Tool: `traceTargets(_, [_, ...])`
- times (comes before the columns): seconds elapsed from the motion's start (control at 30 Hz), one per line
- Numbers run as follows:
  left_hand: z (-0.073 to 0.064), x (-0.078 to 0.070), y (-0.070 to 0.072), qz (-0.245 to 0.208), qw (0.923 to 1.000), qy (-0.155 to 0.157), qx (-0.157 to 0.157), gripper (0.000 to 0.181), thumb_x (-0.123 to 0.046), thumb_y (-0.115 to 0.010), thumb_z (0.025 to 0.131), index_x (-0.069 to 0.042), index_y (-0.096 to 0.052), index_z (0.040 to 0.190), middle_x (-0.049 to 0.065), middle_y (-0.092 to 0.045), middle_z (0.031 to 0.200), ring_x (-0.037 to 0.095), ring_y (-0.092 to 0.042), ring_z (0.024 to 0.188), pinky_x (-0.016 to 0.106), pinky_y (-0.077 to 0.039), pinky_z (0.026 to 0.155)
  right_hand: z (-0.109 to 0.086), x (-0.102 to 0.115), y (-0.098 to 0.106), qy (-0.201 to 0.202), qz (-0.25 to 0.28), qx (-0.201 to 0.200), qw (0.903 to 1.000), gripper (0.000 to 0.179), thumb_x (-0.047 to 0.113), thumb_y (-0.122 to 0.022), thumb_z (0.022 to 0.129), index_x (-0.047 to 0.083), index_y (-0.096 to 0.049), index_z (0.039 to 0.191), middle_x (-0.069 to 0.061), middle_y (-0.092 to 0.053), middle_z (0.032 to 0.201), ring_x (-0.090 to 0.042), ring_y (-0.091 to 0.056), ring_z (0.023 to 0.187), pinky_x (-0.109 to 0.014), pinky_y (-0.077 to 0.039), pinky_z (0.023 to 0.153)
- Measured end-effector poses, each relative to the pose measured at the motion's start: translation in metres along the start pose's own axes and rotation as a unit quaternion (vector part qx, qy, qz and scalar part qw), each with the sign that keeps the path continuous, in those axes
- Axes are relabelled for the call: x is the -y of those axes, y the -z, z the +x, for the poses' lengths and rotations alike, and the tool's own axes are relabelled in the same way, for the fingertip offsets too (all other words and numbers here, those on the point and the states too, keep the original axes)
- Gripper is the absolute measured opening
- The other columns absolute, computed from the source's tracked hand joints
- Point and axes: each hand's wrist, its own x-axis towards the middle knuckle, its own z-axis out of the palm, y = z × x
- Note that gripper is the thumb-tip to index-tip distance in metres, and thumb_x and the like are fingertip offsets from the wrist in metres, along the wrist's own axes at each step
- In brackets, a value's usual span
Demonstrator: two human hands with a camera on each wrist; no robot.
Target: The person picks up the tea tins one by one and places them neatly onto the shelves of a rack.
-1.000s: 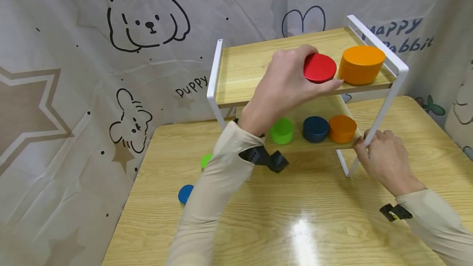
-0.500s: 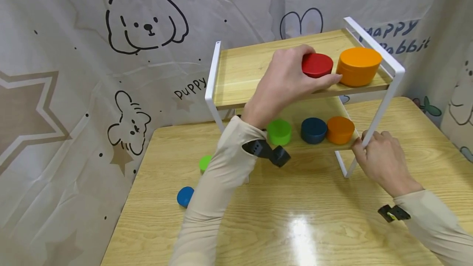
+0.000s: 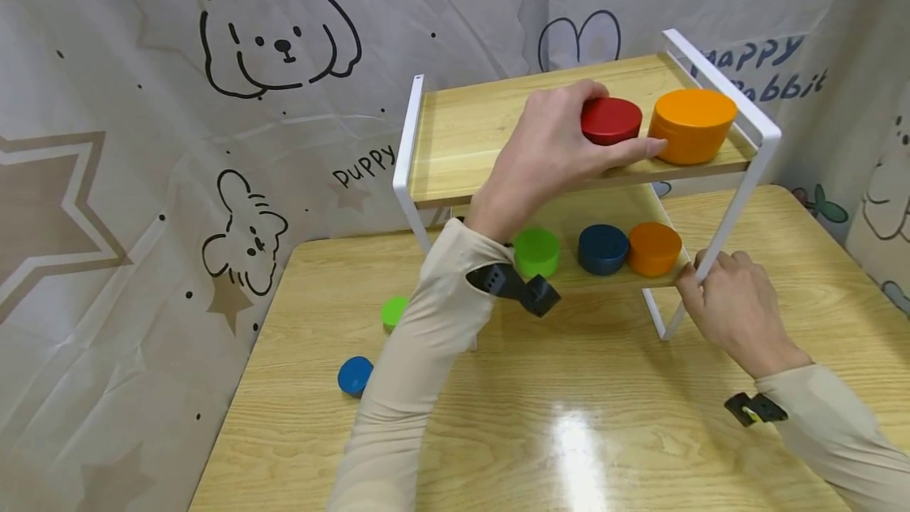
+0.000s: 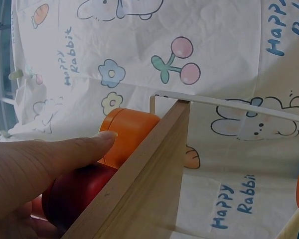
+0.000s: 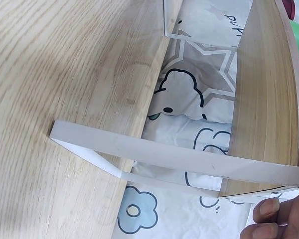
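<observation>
My left hand (image 3: 550, 152) holds a red round box (image 3: 611, 120) at the front of the upper board of a two-tier shelf (image 3: 483, 125). The fingers are behind it, mostly hidden, and the thumb stretches across its front. In the left wrist view the thumb tip overlaps the orange round box (image 4: 130, 134) beside the dark red one (image 4: 79, 191); I cannot tell if it touches. My right hand (image 3: 735, 310) grips the white front leg (image 3: 725, 235) at the shelf's right side, near the lower board. Only its fingertips (image 5: 267, 209) show in the right wrist view.
On the lower board stand green (image 3: 536, 252), dark blue (image 3: 603, 249) and orange (image 3: 655, 248) round boxes; the right wrist view adds a red one (image 5: 289, 7). Green (image 3: 394, 311) and blue (image 3: 355, 375) pieces lie on the table (image 3: 313, 433), left of my forearm. A printed cloth hangs behind.
The red box was tilted toward me and now sits level on the upper board. My left thumb has slid slightly right, toward the orange box. The right hand keeps its grip.
</observation>
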Motion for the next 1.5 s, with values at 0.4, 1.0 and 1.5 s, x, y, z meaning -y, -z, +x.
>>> traceTargets(0.4, [-0.008, 0.004, 0.006, -0.035, 0.9993, 0.011, 0.004, 0.071, -0.046, -0.078, 0.076, -0.008, -0.053, 0.130, 0.002, -0.062, 0.118, 0.009, -0.058, 0.098, 0.010, -0.046, 0.077, 0.000, 0.001, -0.001, 0.000, 0.004, 0.000, 1.0000, 0.037, 0.017, -0.041, 0.095, 0.011, -0.044, 0.059, -0.003, -0.040, 0.055, -0.026, -0.037, 0.053, -0.033, -0.027, 0.051])
traceTargets(1.0, [-0.020, 0.012, 0.010, -0.026, 0.9993, 0.015, -0.023, 0.067, -0.044, -0.079, 0.076, -0.009, -0.056, 0.128, 0.001, -0.066, 0.117, 0.010, -0.060, 0.097, 0.015, -0.045, 0.079, 0.001, 0.000, -0.002, -0.011, 0.008, 0.013, 0.9998, 0.037, 0.020, -0.039, 0.096, 0.010, -0.046, 0.062, -0.004, -0.042, 0.056, -0.029, -0.041, 0.056, -0.036, -0.029, 0.052])
traceTargets(1.5, [-0.087, 0.030, 0.015, -0.026, 0.9816, -0.076, -0.173, 0.056, -0.025, -0.082, 0.077, 0.003, -0.062, 0.121, 0.014, -0.067, 0.116, 0.021, -0.064, 0.103, 0.019, -0.049, 0.085, 0.001, -0.001, -0.002, -0.012, 0.014, 0.021, 0.9996, 0.038, 0.019, -0.037, 0.097, 0.011, -0.044, 0.061, -0.005, -0.043, 0.057, -0.028, -0.040, 0.055, -0.036, -0.029, 0.052])
